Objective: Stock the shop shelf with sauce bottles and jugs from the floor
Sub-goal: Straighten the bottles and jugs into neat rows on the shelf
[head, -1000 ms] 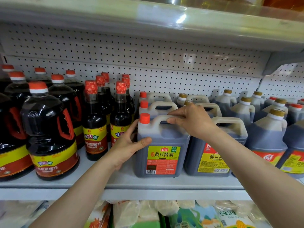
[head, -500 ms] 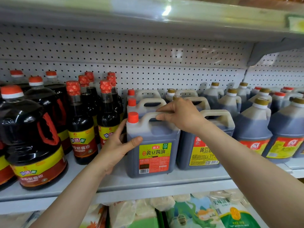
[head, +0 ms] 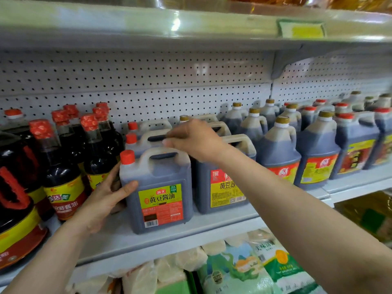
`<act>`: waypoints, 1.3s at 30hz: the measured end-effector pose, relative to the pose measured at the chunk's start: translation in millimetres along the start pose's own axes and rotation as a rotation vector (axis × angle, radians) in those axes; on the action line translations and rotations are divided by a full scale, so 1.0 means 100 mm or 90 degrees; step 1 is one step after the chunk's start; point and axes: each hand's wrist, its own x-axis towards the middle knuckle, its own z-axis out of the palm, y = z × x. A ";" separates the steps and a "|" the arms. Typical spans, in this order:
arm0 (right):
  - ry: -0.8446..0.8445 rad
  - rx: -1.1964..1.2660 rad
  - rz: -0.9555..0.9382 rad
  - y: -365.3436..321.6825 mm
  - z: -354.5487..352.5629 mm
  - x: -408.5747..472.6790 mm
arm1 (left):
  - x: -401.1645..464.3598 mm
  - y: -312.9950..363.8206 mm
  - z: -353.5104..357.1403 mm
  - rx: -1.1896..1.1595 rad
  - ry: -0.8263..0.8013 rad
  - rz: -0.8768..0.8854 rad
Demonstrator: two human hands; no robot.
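A square soy sauce jug with a red cap and a yellow-and-red label stands upright at the front of the grey shelf. My left hand grips its left side, thumb on the front face and fingers round the corner. Just above the jug's handle hovers my right hand, fingers loose and pointing left, holding nothing. Two more jugs of the same kind stand in a row behind the front one.
Tall dark bottles with red caps and big round jugs crowd the left. A yellow-labelled jug and gold-capped jugs fill the right. The upper shelf hangs overhead. Bagged goods lie on the shelf below.
My right hand has let go of the jug's handle and lifted a little above it. My left hand stays on the jug's side. The jug has not moved.
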 end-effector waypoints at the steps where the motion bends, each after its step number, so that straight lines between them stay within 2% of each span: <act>1: 0.031 0.024 0.003 0.02 -0.12 -0.01 | 0.00 0.00 -0.01 -0.002 0.000 -0.006; 6: 0.097 0.051 0.048 0.25 -0.61 -0.01 | 0.00 -0.01 0.01 -0.014 0.005 -0.014; 14: 0.031 0.037 0.057 0.62 -0.58 -0.08 | -0.09 0.08 0.13 -0.023 0.025 -0.050; 22: -0.008 0.014 0.049 0.68 -0.61 -0.21 | -0.19 0.18 0.27 -0.051 0.059 -0.084; 25: -0.008 0.037 0.035 0.60 -0.60 -0.23 | -0.23 0.20 0.30 -0.038 0.072 -0.090; 30: -0.005 0.053 0.009 0.29 -0.44 -0.13 | -0.30 0.12 0.25 0.007 0.158 -0.068; 34: -0.034 0.074 -0.011 -0.09 -0.27 0.02 | -0.36 0.09 0.03 0.111 0.345 -0.001; 35: -0.041 0.086 -0.014 -0.19 -0.20 0.08 | -0.36 0.08 -0.05 0.128 0.364 0.006; 39: -0.047 0.144 -0.030 -0.61 0.19 0.43 | -0.35 0.05 -0.33 0.142 0.323 0.028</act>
